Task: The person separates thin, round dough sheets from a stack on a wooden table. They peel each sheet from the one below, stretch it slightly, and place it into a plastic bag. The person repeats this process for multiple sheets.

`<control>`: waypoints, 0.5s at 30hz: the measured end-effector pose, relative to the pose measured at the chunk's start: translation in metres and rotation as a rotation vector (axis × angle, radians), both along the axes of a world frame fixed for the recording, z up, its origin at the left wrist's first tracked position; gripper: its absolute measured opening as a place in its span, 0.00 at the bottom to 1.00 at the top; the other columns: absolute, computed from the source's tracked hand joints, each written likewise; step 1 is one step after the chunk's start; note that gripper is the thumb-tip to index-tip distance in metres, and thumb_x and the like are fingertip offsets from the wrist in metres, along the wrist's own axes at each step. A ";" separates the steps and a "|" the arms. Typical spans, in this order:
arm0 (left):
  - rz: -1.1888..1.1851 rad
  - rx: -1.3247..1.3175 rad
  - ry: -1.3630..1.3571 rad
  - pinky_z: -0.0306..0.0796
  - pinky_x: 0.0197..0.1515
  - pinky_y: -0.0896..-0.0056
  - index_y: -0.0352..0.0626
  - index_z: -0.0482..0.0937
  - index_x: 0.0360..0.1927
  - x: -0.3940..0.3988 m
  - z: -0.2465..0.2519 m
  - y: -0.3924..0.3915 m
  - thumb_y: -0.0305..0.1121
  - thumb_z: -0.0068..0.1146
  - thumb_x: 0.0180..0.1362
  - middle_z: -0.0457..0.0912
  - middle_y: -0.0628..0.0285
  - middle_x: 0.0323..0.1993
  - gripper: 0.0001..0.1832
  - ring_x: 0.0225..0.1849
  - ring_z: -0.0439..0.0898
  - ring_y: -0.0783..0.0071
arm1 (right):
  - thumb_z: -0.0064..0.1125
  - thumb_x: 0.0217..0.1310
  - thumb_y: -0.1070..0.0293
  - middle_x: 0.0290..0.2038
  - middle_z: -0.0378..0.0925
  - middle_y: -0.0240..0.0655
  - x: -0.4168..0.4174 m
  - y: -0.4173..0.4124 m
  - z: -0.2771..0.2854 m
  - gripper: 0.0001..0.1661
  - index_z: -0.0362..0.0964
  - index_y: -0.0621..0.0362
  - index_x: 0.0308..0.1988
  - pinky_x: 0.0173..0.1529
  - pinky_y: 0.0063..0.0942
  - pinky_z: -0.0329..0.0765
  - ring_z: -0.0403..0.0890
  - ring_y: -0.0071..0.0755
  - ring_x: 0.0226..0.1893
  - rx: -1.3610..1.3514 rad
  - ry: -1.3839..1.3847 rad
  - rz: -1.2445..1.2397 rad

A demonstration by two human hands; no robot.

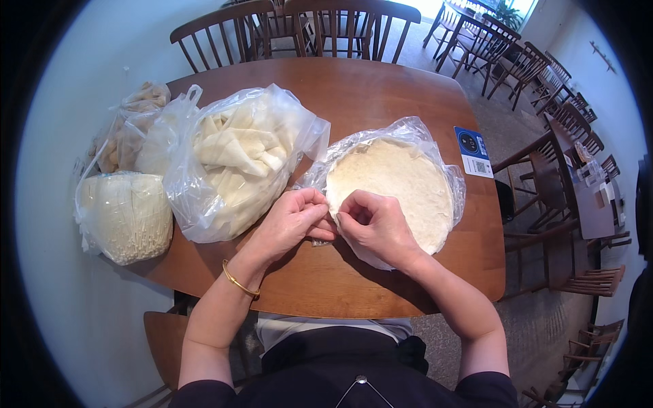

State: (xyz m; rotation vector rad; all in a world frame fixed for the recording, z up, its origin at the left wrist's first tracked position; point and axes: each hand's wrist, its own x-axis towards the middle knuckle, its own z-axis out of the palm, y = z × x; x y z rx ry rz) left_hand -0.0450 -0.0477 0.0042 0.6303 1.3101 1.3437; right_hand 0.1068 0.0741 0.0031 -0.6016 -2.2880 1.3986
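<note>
A round stack of thin, pale food sheets (393,178), like bean-curd skin or flatbread, lies on a crumpled clear plastic bag (408,129). At its near left edge, my left hand (301,217) has thumb and fingertips pinched together on the rim. My right hand (375,224) pinches the same rim just to the right, fingers curled. The fingertips hide how many layers are held. A thin flap hangs below my right hand at the stack's near side. Left of my hands sits a large translucent plastic bag (186,204) full of folded pale sheets (240,143).
A wrapped bundle of enoki mushrooms (130,219) stands at the table's left, before a clear bag of brownish food (120,137). A blue-and-white card (473,153) with a printed code lies at the right edge of the wooden table (316,290). Wooden chairs (352,28) line the far side.
</note>
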 end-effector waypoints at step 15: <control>0.055 -0.003 -0.019 0.84 0.39 0.73 0.35 0.71 0.45 0.000 -0.008 0.003 0.30 0.42 0.71 0.82 0.56 0.38 0.08 0.35 0.86 0.71 | 0.72 0.50 0.63 0.24 0.76 0.33 0.029 0.030 0.051 0.16 0.74 0.62 0.31 0.35 0.28 0.76 0.78 0.27 0.27 -0.029 -0.292 0.374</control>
